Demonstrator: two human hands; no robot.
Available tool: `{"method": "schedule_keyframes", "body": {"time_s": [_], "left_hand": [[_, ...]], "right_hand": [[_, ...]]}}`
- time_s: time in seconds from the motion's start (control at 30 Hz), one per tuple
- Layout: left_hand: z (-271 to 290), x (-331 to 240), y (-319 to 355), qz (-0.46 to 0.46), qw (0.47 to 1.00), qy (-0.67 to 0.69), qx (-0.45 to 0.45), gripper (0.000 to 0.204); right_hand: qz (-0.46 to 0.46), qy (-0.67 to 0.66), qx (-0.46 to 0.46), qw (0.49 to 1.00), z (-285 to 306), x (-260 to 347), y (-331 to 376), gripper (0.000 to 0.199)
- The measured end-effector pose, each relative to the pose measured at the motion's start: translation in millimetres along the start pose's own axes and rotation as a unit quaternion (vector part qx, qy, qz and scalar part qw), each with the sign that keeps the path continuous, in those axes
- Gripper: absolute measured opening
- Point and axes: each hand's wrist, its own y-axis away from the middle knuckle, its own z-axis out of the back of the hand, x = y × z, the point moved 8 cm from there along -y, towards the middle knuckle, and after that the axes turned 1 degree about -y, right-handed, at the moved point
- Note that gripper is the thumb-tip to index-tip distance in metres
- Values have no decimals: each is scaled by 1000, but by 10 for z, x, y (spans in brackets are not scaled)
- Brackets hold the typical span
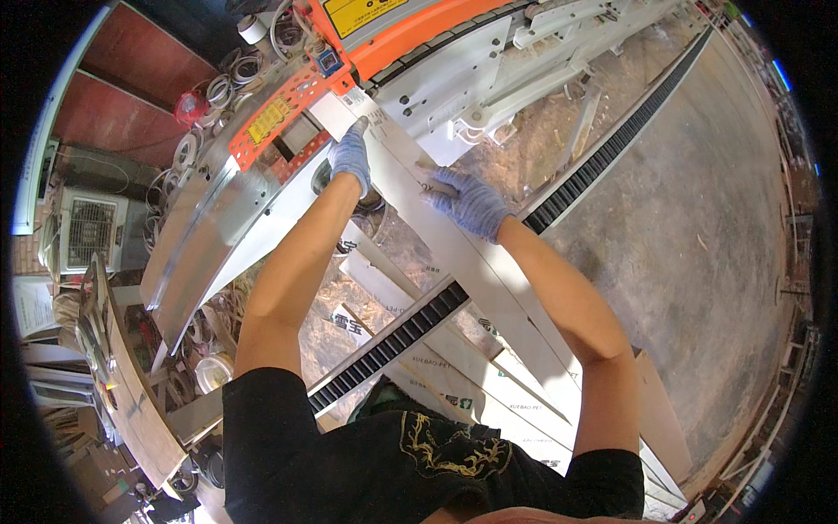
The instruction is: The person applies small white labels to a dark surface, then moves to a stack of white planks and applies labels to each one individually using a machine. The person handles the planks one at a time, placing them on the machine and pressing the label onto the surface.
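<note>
A long narrow white board (410,189) runs from the orange-and-white machine down toward my body. My left hand (351,159), in a blue-grey knitted glove, grips its left edge close to the machine, with one finger pointing along the top. Farther down, my right hand (471,203) in a matching glove is closed over the right edge, its thumb side on the printed face. The undersides of both grips are hidden by the board. A small white label (353,98) is stuck on the board's far end.
The orange machine cover (393,35) rises just beyond the board. A black roller rail (388,349) crosses underneath diagonally, continuing to the upper right. More white boards (515,410) lie below near my body. Coiled edging rolls (220,91) and a curved wooden panel (131,384) are at left.
</note>
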Motion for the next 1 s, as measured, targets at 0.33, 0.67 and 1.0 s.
{"method": "schedule_keyframes", "body": {"time_s": [0.33, 0.67, 1.0], "left_hand": [[-54, -52, -159, -40, 990, 112, -83, 40], [-304, 1, -302, -55, 993, 87, -49, 43], [-832, -11, -649, -24, 984, 174, -19, 33]], "right_hand": [[52, -113, 7, 992, 95, -121, -138, 44], [64, -169, 33, 983, 323, -64, -94, 39], [175, -26, 12, 984, 789, -446, -222, 35]]}}
